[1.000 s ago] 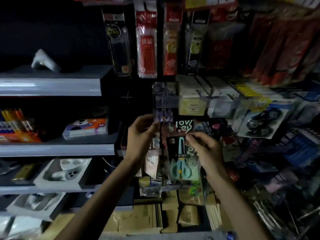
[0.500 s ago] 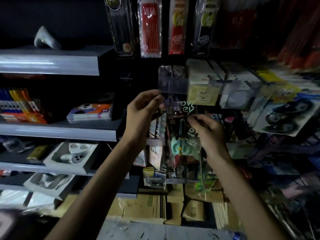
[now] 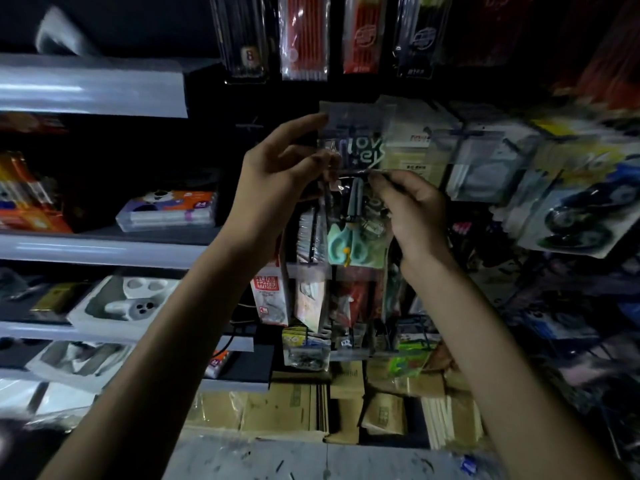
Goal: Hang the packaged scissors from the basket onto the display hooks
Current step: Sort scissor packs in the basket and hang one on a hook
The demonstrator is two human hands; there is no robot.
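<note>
scissors pack (image 3: 349,233) upright between both hands, header up against the rack; left hand (image 3: 277,178) pinches top-left edge, nearer the header, right hand (image 3: 415,216) pinches right edge lower; hook not discernible

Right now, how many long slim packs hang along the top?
4, left to right: clear pack, red pack, red-yellow pack, black pack. Dark blurred ones further right may add more.

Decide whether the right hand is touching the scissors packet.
Touching. The head view shows the right hand pinching the scissors packet near its top, fingertips on the plastic.
</note>
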